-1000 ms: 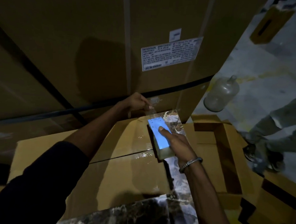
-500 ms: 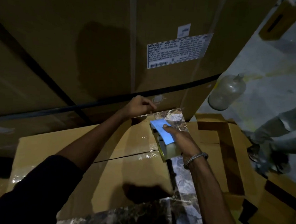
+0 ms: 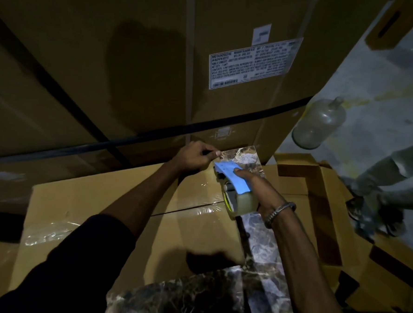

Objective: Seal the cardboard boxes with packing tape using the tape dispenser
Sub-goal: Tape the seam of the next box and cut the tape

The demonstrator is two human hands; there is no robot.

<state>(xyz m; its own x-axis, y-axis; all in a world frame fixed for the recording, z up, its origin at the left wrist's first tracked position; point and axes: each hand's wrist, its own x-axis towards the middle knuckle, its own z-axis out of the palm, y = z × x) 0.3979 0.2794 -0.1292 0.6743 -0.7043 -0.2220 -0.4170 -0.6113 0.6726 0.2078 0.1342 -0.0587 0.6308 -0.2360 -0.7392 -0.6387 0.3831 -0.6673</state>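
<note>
Head view: the right hand [image 3: 259, 191] grips the blue tape dispenser [image 3: 233, 182], fingers curled over its top, above the far right corner of the closed cardboard box [image 3: 95, 212]. Just left of it, the left hand [image 3: 193, 155] pinches the tape end at the dispenser's far tip. A tall carton [image 3: 134, 55] with a white label [image 3: 249, 64] stands behind. A clear bottle [image 3: 318, 124] lies on the floor to the right.

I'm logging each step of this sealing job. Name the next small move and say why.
Probably press the tape end down at the cardboard box's far edge: the left hand pinches near the nose of the tape dispenser, which the right hand holds tilted up off the lid.
</note>
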